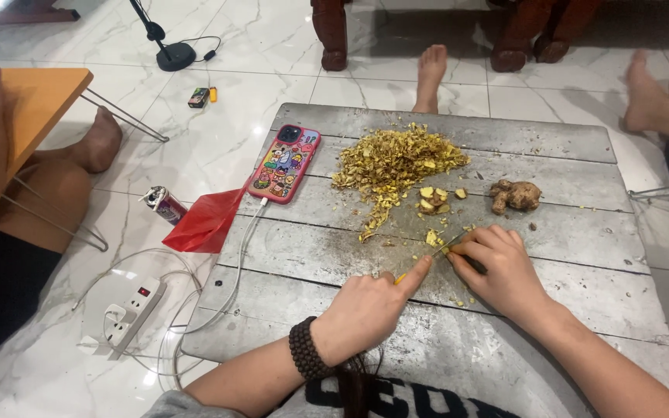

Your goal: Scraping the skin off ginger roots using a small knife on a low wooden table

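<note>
A weathered grey plank board point(505, 310) set low on a glossy white marble-patterned floor point(218, 139) serves as the chopping surface. Largest on it is a loose heap of chopped yellow root pieces point(392, 164), dry-looking and flaky, spreading toward the far planks. Beside it lies a phone in a bright cartoon case point(284, 164), its white cable trailing off the edge toward a power strip point(135, 310); a red plastic bag point(207, 224) lies crumpled at the board's left rim. A knobbly, unpeeled brown root point(516, 195) waits just right of the heap, near a few thick yellow slices point(433, 199). The left hand point(365, 310), wrist ringed by a dark bead bracelet point(303, 350), is curled with its forefinger pressed on a small yellow piece point(401, 278). The right hand point(501, 267) is closed around a small knife point(449, 243), blade tip among scraps. The cut looks best made with fingertips tucked back and the blade kept steady, pieces being small and slippery.
</note>
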